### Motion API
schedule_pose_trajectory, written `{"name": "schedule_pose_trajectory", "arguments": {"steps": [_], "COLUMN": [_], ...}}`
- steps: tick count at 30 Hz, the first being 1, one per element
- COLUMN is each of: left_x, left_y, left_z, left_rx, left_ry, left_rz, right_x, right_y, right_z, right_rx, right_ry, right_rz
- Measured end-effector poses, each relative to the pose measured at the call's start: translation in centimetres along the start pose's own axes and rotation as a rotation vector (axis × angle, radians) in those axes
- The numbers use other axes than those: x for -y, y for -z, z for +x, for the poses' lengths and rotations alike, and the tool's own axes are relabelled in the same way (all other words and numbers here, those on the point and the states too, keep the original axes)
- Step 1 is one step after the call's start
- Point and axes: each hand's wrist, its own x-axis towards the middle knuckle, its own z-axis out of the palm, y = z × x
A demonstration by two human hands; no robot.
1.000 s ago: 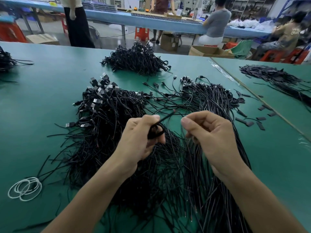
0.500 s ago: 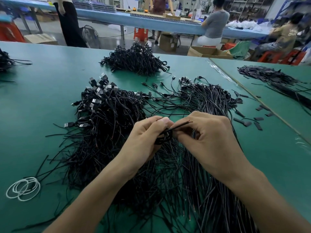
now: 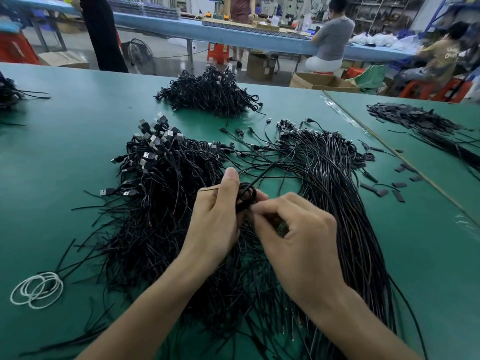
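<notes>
My left hand point(image 3: 217, 216) grips a small coil of thin black cable point(image 3: 246, 194), thumb upright beside the loop. A free end of that cable sticks out up and to the right. My right hand point(image 3: 298, 237) pinches the cable just below the coil, fingers curled. Both hands hover over a large heap of loose black cables point(image 3: 259, 255) on the green table point(image 3: 65, 157). USB plugs point(image 3: 155, 141) cluster at the heap's far left end.
A wound pile of black cables point(image 3: 210, 93) lies at the far middle. White rubber bands point(image 3: 37, 289) lie at near left. Black sleeve pieces point(image 3: 397, 189) are scattered at right, with another dark pile point(image 3: 413, 118) beyond a table seam. People work at a blue bench behind.
My left hand has turned the coil upward, thumb now raised. My right hand has dropped from beside the coil to just below it, and the cable's free end now points up and right.
</notes>
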Motion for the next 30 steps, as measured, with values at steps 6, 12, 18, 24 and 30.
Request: {"name": "schedule_pose_trajectory", "arguments": {"steps": [6, 12, 18, 24, 30], "left_x": [0.8, 1.4, 1.3, 0.0, -0.2], "left_y": [0.7, 1.5, 1.2, 2.1, 2.0], "left_z": [0.3, 0.4, 0.5, 0.4, -0.2], "left_rx": [0.058, 0.348, 0.394, 0.805, 0.885], "left_ry": [-0.097, 0.237, 0.480, 0.408, 0.376], "left_rz": [0.166, 0.181, 0.119, 0.148, 0.260], "right_x": [-0.1, 1.0, -0.2, -1.7, -1.0], "right_y": [0.9, 2.7, 2.9, 3.2, 3.8], "right_z": [0.8, 2.9, 2.9, 3.4, 2.8], "right_rx": [0.141, 0.419, 0.496, 0.502, 0.657], "right_ry": [0.456, 0.652, 0.216, -0.110, 0.104], "right_rz": [-0.402, -0.444, -0.137, 0.141, -0.005]}}
